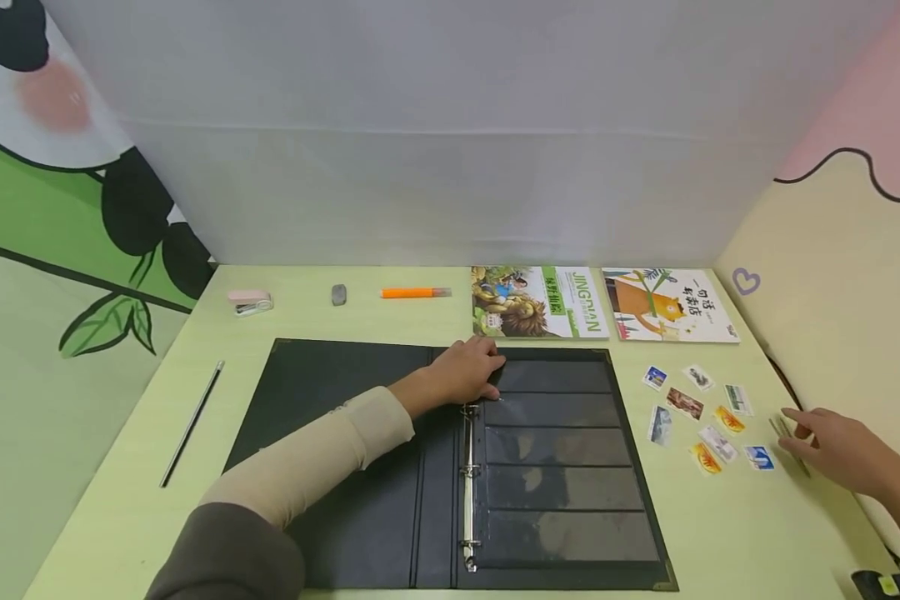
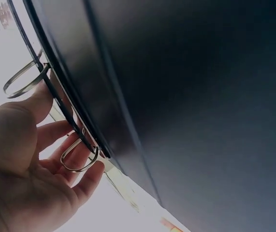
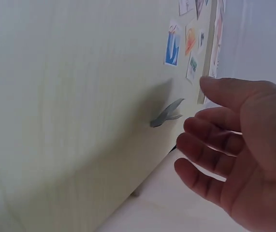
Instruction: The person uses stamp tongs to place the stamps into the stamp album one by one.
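Note:
An open black stamp album (image 1: 345,533) lies on the table, with metal rings (image 1: 470,472) and a pocketed stock page (image 1: 570,487) on its right side. My left hand (image 1: 461,372) rests on the upper part of the album, by the top of the rings. In the left wrist view, its fingers reach past two rings (image 2: 79,166). Metal tweezers (image 3: 167,114) lie at the table's right side. Over them, my right hand (image 1: 843,446) hovers with fingers loosely bent, and the right wrist view shows a gap between hand and tweezers. Several small stamps (image 1: 685,403) lie left of that hand.
Two picture books (image 1: 543,304) (image 1: 671,306) lie behind the album. Along the back left are an orange pen-like tool (image 1: 412,292), a grey eraser (image 1: 339,294) and a pink stapler (image 1: 251,300). A thin dark rod (image 1: 192,423) lies at the left.

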A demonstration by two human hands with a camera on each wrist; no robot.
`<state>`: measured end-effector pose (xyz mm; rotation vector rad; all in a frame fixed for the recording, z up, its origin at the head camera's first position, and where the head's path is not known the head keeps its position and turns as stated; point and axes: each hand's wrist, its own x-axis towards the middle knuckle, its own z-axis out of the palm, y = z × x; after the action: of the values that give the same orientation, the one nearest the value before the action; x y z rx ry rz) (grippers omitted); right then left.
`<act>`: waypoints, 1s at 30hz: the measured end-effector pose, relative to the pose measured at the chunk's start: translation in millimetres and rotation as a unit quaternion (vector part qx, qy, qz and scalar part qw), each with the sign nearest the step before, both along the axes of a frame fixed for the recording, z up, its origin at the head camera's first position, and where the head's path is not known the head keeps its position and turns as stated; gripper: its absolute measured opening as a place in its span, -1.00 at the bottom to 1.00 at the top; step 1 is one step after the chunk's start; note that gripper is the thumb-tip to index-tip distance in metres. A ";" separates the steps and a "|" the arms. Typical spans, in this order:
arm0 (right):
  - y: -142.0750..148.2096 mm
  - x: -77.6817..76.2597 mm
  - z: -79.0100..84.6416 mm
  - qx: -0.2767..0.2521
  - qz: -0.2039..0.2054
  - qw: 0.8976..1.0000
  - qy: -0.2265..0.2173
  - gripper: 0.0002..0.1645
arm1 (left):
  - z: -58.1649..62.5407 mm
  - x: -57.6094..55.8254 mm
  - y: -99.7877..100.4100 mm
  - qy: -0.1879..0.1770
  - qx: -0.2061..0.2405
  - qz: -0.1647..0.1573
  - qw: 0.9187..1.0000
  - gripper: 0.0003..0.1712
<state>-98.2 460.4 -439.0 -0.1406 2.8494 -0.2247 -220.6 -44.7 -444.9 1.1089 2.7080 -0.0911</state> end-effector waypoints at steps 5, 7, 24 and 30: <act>4.4 5.5 -6.2 -0.004 -0.007 1.000 -0.024 -0.26 | -2.7 2.3 2.1 0.000 0.008 0.022 1.000 -0.28; 4.2 5.5 -6.8 -0.006 -0.007 1.000 -0.026 -0.28 | -3.5 3.2 2.7 0.003 0.008 0.028 1.000 -0.29; 1.6 0.6 -9.0 0.005 0.006 0.999 0.054 -0.63 | -1.2 3.3 4.4 0.025 0.013 0.041 0.999 -0.33; -2.9 -6.5 -1.1 -0.061 -0.019 0.996 0.056 -0.62 | -2.4 0.1 7.5 0.005 0.021 0.045 0.999 -0.31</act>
<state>-104.7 457.5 -440.1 -0.1287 2.9511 -0.4111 -220.5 -37.3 -447.3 0.9990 2.7768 -0.0258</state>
